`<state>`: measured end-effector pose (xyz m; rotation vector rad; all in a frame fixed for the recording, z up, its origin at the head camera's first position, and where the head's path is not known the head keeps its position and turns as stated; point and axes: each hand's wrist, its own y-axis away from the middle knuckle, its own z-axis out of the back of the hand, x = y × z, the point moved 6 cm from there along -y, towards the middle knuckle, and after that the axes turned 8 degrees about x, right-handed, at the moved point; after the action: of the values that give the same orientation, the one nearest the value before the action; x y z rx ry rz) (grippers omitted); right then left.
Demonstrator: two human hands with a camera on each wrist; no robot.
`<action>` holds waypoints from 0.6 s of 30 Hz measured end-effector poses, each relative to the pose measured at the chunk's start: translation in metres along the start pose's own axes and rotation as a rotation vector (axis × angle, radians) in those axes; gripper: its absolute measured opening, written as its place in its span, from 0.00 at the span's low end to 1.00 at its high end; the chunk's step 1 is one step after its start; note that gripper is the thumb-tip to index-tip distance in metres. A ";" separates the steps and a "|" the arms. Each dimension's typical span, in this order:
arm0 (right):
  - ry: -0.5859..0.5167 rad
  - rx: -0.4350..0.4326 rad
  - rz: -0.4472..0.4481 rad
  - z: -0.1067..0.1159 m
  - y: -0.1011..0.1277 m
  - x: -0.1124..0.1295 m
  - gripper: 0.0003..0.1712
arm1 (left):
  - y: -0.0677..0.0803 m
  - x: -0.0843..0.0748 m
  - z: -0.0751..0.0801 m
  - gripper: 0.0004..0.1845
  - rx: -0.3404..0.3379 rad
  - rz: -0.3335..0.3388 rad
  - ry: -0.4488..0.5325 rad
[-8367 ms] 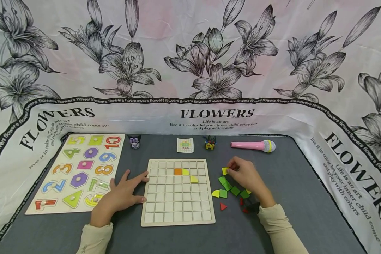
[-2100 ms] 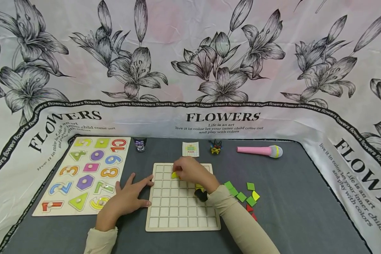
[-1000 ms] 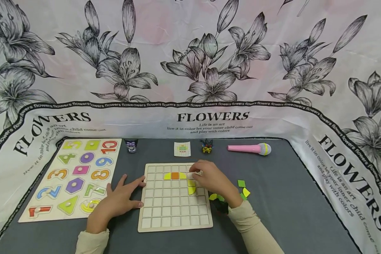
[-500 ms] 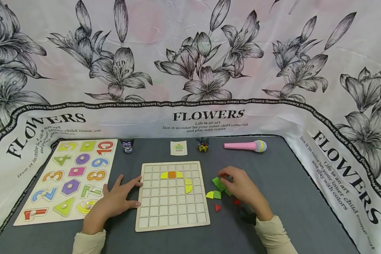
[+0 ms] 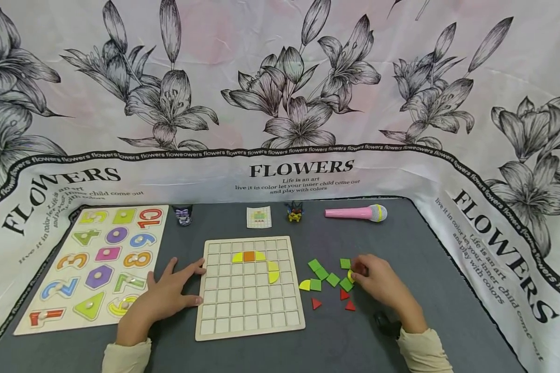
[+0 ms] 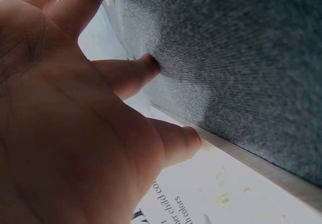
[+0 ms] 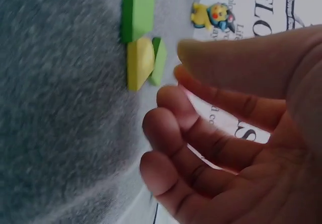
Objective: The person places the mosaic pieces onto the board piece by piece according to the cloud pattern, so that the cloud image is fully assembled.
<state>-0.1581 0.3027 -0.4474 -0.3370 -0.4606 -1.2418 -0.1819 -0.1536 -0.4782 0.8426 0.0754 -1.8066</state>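
In the head view, a wooden grid board lies mid-table. My left hand touches its left edge with spread fingers. Set in the grid are an orange square between two yellow quarter-rounds, and a yellow pair lower right. My right hand is at a yellow quarter-round piece, its fingers loosely bent. In the right wrist view that yellow piece lies on the cloth beside green pieces, with a small gap to the thumb and fingertips. Several green squares and red triangles lie around.
A number puzzle board lies at left. Along the back stand a purple figurine, a pattern card, a yellow-and-dark figurine and a pink toy microphone. A flowered cloth rises behind.
My right hand has left the board and moved right to the loose pieces. Since the earlier frames, more yellow pieces sit in the grid. My left hand stays at the board's edge.
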 end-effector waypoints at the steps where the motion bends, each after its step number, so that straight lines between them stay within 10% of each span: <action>1: 0.001 0.010 -0.010 -0.001 0.000 -0.002 0.08 | 0.000 0.000 0.000 0.49 0.002 0.000 0.002; 18: -0.010 0.072 -0.039 -0.014 -0.004 -0.009 0.08 | 0.001 0.001 -0.003 0.48 0.003 -0.012 0.025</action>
<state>-0.1617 0.3021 -0.4644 -0.2741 -0.5213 -1.2581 -0.1802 -0.1540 -0.4807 0.8686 0.0947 -1.8078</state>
